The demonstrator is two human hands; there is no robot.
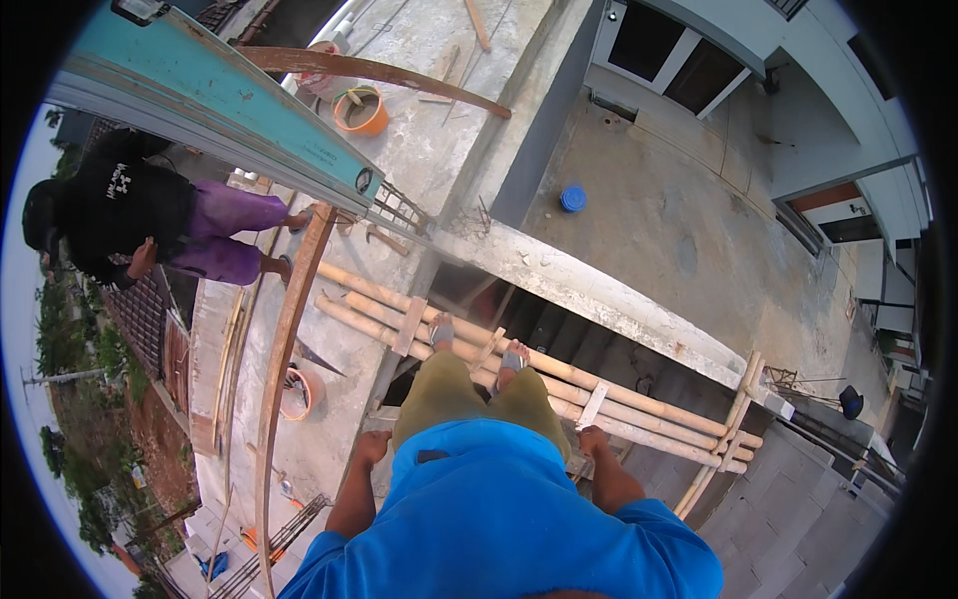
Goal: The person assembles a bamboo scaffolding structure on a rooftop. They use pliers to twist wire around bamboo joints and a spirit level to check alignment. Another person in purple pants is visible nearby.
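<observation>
My left hand (373, 446) hangs beside my left thigh, fingers curled in and nothing seen in it. Beside my right thigh is my right hand (593, 440), also curled. In this view it overlaps the near end of a short pale wood cleat (592, 406), though contact cannot be told. Both my feet, in sandals, stand on a walkway of bamboo poles (559, 369). Another short wood cleat (410, 325) crosses the poles by my left foot. To the left, a long curved wooden plank (289, 339) rises from the concrete slab.
A person in black and purple (130, 210) stands at left by a teal beam (230, 90). Orange buckets (361, 112) and a hammer (387, 240) rest on the slab. Beneath the bamboo is a dark stairwell (589, 344). Far below at right lies a courtyard with a blue bucket (573, 199).
</observation>
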